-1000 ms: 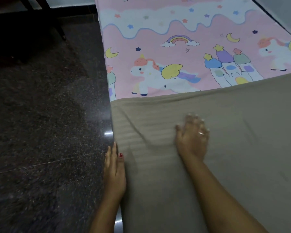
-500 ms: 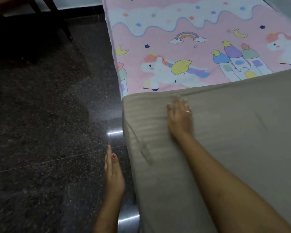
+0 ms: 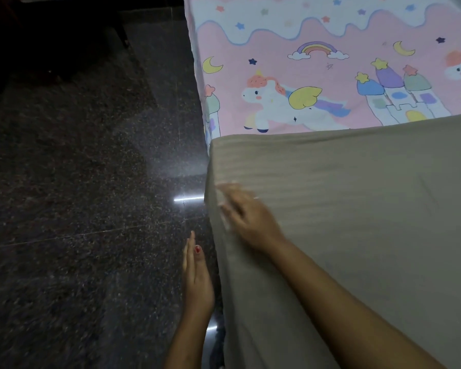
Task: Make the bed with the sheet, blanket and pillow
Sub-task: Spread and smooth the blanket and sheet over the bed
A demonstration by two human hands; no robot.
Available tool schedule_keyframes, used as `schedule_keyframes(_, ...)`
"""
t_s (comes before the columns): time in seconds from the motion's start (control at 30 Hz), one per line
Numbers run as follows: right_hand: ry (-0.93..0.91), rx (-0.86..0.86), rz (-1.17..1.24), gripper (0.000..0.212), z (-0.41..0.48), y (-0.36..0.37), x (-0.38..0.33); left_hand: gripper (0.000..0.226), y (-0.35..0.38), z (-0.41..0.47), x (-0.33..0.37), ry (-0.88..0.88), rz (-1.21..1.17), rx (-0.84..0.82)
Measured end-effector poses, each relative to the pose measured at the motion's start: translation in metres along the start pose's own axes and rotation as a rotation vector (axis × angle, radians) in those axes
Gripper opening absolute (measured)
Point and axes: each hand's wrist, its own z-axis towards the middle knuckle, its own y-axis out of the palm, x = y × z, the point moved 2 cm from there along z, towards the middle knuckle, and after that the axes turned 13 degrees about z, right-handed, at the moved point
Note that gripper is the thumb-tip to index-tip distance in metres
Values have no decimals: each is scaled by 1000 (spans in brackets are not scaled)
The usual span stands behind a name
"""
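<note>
Right hand [image 3: 248, 219], fingers spread and straight though blurred by motion, presses flat on the taupe striped blanket [image 3: 357, 209] near the left edge of the bed [image 3: 210, 123], at about 7 o'clock from the frame's centre; it grips nothing. Left hand [image 3: 197, 280], at 6 o'clock, is held edge-on with fingers straight and together, empty, just beside the blanket's hanging side and above the dark polished floor [image 3: 77, 182]. Whether it touches the cloth cannot be told.

The blanket covers the near part of the bed from 3 to 6 o'clock, its top edge running across the middle of the frame and its side falling over the mattress edge. Beyond it, toward 12 and 1 o'clock, the pink unicorn sheet [image 3: 304, 62] lies smooth on the mattress. No pillow is in view.

The step in hand appears to be smoothing and squaring the blanket along the left side. Done well, it calls for long, flat-palmed strokes outward toward 9 o'clock, carrying the slack and the faint crease by the fingertips over the edge, while the left hand steadies the drape so it hangs even. Pressing too hard risks dragging the top edge askew across the sheet.
</note>
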Motion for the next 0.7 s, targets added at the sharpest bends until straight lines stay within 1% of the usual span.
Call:
schedule_keyframes(0.03,48,136,-98,53,-7,-15,16,51,0,-4,-4,-14,10,-11)
schedule_keyframes(0.07,115,217,-234,59,-17,-27,33,49,0,-8,-10,-34,17,-22)
schedule_keyframes(0.13,236,244,-487,65,-41,-28,52,46,0,-16,-22,-66,22,-30)
schedule_keyframes(0.2,242,218,-625,63,-64,0,48,45,0,-26,-34,-104,15,-32)
schedule_keyframes(0.27,166,143,-629,63,-79,32,33,45,1,-36,-44,-131,-9,-34)
schedule_keyframes(0.3,90,65,-628,62,-85,47,23,43,2,-41,-48,-146,-32,-29)
schedule_keyframes(0.37,-92,-111,-627,55,-92,71,3,40,2,-50,-54,-172,-70,-10)
schedule_keyframes(0.4,-158,-155,-602,51,-95,75,-2,39,2,-54,-56,-185,-82,-12)
schedule_keyframes(0.43,-183,-156,-556,50,-100,73,-4,39,2,-58,-59,-188,-93,-26)
schedule_keyframes(0.47,-157,-113,-509,51,-106,64,-4,39,2,-61,-61,-184,-95,-47)
schedule_keyframes(0.5,-88,-47,-494,52,-115,52,-2,40,1,-65,-59,-168,-87,-64)
schedule_keyframes(0.6,195,156,-585,55,-152,12,27,37,0,-78,-67,-144,-52,-138)
schedule_keyframes(0.67,334,202,-611,59,-174,8,35,34,2,-90,-72,-124,-30,-187)
schedule_keyframes(0.7,362,198,-611,60,-181,15,35,34,3,-98,-77,-118,-24,-213)
